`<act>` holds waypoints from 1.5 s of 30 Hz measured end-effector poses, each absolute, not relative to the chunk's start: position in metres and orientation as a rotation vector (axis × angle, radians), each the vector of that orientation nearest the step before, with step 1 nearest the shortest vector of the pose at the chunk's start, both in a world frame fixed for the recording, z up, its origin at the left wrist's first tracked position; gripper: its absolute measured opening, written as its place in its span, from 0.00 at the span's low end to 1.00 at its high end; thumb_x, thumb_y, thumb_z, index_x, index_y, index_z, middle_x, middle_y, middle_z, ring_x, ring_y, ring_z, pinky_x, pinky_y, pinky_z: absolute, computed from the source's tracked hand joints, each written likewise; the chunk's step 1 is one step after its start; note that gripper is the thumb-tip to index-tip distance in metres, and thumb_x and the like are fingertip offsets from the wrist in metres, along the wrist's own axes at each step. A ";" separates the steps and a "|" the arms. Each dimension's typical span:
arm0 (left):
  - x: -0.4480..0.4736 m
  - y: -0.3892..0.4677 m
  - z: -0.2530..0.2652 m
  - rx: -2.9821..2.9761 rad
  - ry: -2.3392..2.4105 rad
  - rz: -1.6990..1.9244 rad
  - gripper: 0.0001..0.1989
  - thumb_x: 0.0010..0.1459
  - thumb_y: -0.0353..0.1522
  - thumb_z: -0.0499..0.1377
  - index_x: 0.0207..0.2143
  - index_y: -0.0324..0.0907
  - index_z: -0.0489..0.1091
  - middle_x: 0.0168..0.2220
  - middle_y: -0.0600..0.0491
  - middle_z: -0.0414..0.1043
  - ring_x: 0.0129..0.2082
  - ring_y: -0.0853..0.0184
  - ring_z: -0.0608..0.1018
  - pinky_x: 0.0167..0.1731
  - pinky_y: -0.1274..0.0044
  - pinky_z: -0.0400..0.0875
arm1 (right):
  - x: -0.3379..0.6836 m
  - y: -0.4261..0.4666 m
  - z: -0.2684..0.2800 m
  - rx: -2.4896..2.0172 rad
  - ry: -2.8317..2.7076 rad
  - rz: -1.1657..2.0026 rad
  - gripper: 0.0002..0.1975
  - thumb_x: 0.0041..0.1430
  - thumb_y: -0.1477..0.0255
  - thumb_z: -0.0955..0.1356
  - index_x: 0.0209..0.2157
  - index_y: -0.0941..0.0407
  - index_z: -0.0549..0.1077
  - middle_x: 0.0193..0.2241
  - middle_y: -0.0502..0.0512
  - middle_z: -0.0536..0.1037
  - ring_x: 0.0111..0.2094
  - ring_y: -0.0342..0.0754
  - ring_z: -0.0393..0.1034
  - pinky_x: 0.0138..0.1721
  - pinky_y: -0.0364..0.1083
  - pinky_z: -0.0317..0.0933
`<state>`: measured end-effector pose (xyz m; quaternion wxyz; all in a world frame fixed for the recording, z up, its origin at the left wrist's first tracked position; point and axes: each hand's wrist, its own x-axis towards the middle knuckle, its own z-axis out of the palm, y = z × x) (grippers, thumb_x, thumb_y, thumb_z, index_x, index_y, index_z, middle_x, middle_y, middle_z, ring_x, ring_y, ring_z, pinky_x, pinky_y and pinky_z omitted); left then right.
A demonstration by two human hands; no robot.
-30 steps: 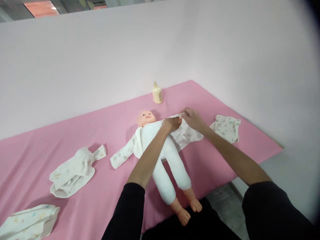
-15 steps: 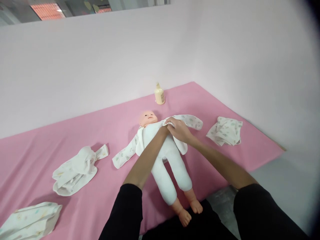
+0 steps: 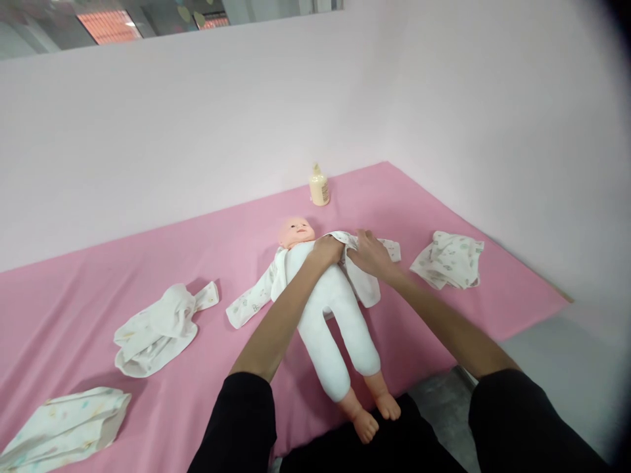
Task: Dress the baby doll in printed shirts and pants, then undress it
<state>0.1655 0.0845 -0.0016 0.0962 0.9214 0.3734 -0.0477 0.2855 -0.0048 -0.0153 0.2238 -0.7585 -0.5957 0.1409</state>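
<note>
A baby doll (image 3: 320, 286) with a white cloth body lies on its back, head away from me and feet towards me. A white printed baby shirt (image 3: 365, 284) is spread open under it, with one sleeve (image 3: 252, 299) over the doll's arm on the left. My left hand (image 3: 329, 251) is curled at the doll's shoulder on the right, its fingertips tucked under the shirt's edge; what they grip is hidden. Just right of it, my right hand (image 3: 369, 255) pinches the shirt's cloth near the other sleeve (image 3: 393, 249), which is bunched and partly covered.
A cream pump bottle (image 3: 319, 189) stands behind the doll's head near the wall. On the pink sheet (image 3: 197, 243) lie a folded printed cloth (image 3: 449, 259) at right, a crumpled white garment (image 3: 158, 332) at left and another printed garment (image 3: 69, 427) at lower left.
My hands have moved apart, the right one shifting right along the sleeve. The sleeve on the right, stretched out before, is now bunched up. The view has shifted slightly.
</note>
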 end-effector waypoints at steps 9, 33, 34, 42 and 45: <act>0.120 0.058 0.002 2.810 1.217 0.080 0.20 0.68 0.39 0.52 0.57 0.39 0.68 0.59 0.43 0.69 0.59 0.54 0.71 0.58 0.65 0.67 | 0.290 0.020 -0.047 -1.873 -1.508 0.509 0.12 0.60 0.71 0.64 0.43 0.58 0.72 0.43 0.63 0.77 0.44 0.58 0.71 0.47 0.53 0.62; 0.034 0.062 -0.013 2.162 1.907 0.811 0.20 0.65 0.39 0.52 0.54 0.36 0.67 0.56 0.38 0.67 0.58 0.52 0.69 0.58 0.65 0.62 | 0.258 0.036 -0.027 -1.980 -1.600 0.439 0.24 0.61 0.58 0.65 0.52 0.59 0.68 0.48 0.66 0.74 0.45 0.59 0.71 0.43 0.51 0.62; 0.024 0.066 -0.013 2.127 1.963 0.671 0.24 0.65 0.43 0.52 0.55 0.36 0.67 0.58 0.37 0.66 0.60 0.50 0.67 0.59 0.63 0.61 | 0.260 0.040 -0.026 -2.012 -1.635 0.415 0.23 0.62 0.57 0.65 0.51 0.59 0.69 0.49 0.68 0.74 0.45 0.60 0.71 0.44 0.52 0.62; 0.013 0.075 -0.026 1.837 1.807 0.297 0.37 0.60 0.63 0.37 0.41 0.43 0.69 0.48 0.41 0.75 0.49 0.47 0.76 0.47 0.62 0.67 | 0.256 0.058 -0.041 -1.913 -1.630 0.622 0.17 0.65 0.58 0.62 0.39 0.57 0.72 0.39 0.60 0.79 0.38 0.54 0.71 0.38 0.48 0.59; 0.021 0.077 -0.034 1.940 1.893 0.372 0.34 0.63 0.58 0.37 0.43 0.43 0.69 0.48 0.40 0.76 0.50 0.45 0.76 0.48 0.59 0.66 | 0.247 0.052 -0.049 -1.930 -1.559 0.585 0.16 0.68 0.62 0.58 0.42 0.57 0.71 0.40 0.62 0.79 0.40 0.55 0.72 0.39 0.48 0.60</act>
